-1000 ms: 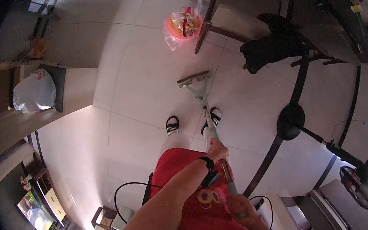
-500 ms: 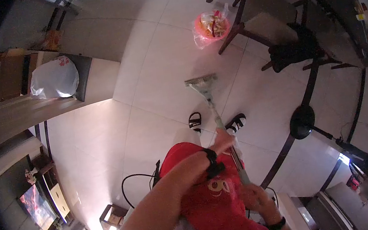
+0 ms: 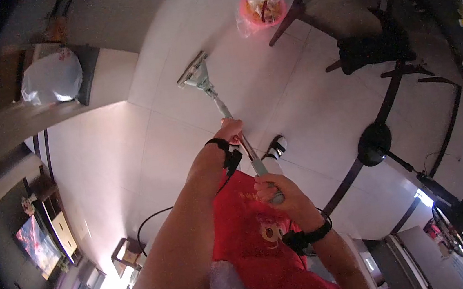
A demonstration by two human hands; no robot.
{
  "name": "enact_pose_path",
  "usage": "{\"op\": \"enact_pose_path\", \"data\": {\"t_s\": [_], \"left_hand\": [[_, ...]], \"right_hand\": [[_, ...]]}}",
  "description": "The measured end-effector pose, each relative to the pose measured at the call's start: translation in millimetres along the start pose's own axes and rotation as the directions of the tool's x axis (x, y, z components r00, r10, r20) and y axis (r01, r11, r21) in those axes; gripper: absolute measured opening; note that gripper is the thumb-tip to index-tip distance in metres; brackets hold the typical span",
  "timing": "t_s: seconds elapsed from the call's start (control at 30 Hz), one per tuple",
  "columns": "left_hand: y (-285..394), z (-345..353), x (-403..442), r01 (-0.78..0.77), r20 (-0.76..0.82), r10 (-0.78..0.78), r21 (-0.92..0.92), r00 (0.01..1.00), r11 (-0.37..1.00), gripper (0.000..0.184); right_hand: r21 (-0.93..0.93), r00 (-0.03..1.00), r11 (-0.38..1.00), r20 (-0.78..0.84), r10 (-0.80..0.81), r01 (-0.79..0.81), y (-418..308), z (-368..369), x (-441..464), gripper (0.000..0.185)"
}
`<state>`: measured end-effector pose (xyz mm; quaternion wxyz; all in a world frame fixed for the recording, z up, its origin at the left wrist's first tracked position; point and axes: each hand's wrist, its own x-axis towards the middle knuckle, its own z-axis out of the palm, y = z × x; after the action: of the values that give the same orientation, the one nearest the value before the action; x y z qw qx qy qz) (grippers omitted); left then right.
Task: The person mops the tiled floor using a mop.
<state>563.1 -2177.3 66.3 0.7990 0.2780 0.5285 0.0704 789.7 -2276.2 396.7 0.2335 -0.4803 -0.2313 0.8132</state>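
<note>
A mop point(image 3: 197, 74) with a pale green head and a metal pole lies across the view, its head on the light tiled floor point(image 3: 182, 122). My left hand point(image 3: 229, 130) is wrapped round the pole a little below the head. Nearer my body, my right hand point(image 3: 280, 193) grips the green end of the handle in front of the red apron point(image 3: 248, 224). Black bands circle both wrists. One foot in a black and white sandal point(image 3: 276, 147) shows right of the pole; the other foot is hidden.
A pink bin point(image 3: 264, 11) with a plastic liner stands beside a wooden chair point(image 3: 340, 13) with black cloth point(image 3: 374, 51). To the right is a standing fan with a round base point(image 3: 375, 144). A white plastic bag point(image 3: 52, 77) rests on a ledge at the left.
The mop head has swung left and farther from my body. Both hands have moved forward with the pole, and my left hand now lies farther left. The view has shifted somewhat.
</note>
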Motion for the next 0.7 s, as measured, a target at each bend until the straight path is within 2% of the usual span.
{"op": "enact_pose_path", "data": {"t_s": [0.03,0.07,0.1,0.17,0.23,0.3,0.37,0.4,0.47,0.5,0.57,0.63,0.67,0.7], "left_hand": [[30.6,41.8,-24.2,0.078,-0.218,-0.058,0.083,0.974,0.994,0.013],[31.9,68.1,-24.2,-0.021,-0.093,0.083,0.537,0.992,0.843,0.015],[31.3,90.0,-23.1,-0.148,0.085,0.148,0.856,0.985,0.496,0.016],[14.9,141.3,-20.8,-0.325,0.241,0.228,0.807,0.943,0.492,0.015],[2.5,202.3,-20.6,-0.348,0.205,0.282,0.586,0.937,0.732,0.011],[17.7,266.7,-22.7,-0.337,0.271,0.202,0.799,0.941,0.498,0.009],[33.5,328.7,-28.4,-0.328,0.313,0.101,0.922,0.944,0.208,0.010],[33.8,355.0,-29.7,-0.323,0.321,0.048,0.945,0.946,0.051,0.011],[15.0,401.3,-25.0,-0.300,0.294,0.082,0.951,0.952,0.079,0.011],[2.3,419.1,-24.6,-0.289,0.280,0.098,0.953,0.955,0.093,0.011],[3.8,441.3,-46.9,-0.332,0.332,0.005,0.940,0.943,0.074,0.012],[-22.5,458.3,-47.7,-0.410,0.417,-0.103,0.908,0.903,0.079,0.015],[-25.3,458.8,-51.8,-0.421,0.430,-0.070,0.900,0.900,0.109,0.015],[-26.5,457.3,-54.3,-0.433,0.441,-0.036,0.891,0.897,0.139,0.015]], "right_hand": [[-0.216,0.998,0.975,-0.014,-0.059,0.054,-4.4,-5.8,-16.9,0.032],[-0.347,0.994,0.934,-0.021,-0.105,0.092,-16.0,-11.2,-35.5,0.034],[-0.472,0.988,0.873,-0.028,-0.152,0.121,-27.5,-16.5,-54.1,0.035],[-0.570,0.975,0.807,-0.049,-0.216,0.150,-56.6,-29.8,-93.0,0.035],[-0.645,0.965,0.761,-0.143,-0.220,0.078,-46.5,-57.3,-137.4,0.034],[-0.538,0.955,0.843,-0.254,-0.153,-0.008,-44.0,-75.2,-175.6,0.034],[-0.205,0.940,0.974,-0.340,0.027,-0.101,-54.4,-83.1,-210.8,0.034],[-0.164,0.932,0.980,-0.360,0.049,-0.115,-45.0,-93.5,-227.8,0.035],[-0.080,0.912,0.987,-0.398,0.097,-0.139,-33.2,-108.5,-250.4,0.037],[-0.001,0.874,0.989,-0.468,0.131,-0.149,-37.7,-99.7,-260.8,0.037],[0.435,0.858,0.884,-0.374,0.351,-0.172,-12.9,-110.2,-280.8,0.038],[0.208,0.914,0.960,-0.320,0.248,-0.188,-3.2,-105.9,-302.4,0.040],[0.091,0.937,0.980,-0.291,0.195,-0.176,-11.9,-96.6,-305.3,0.041],[-0.165,0.931,0.970,-0.348,0.111,-0.177,-24.6,-83.7,-306.5,0.042]]}}
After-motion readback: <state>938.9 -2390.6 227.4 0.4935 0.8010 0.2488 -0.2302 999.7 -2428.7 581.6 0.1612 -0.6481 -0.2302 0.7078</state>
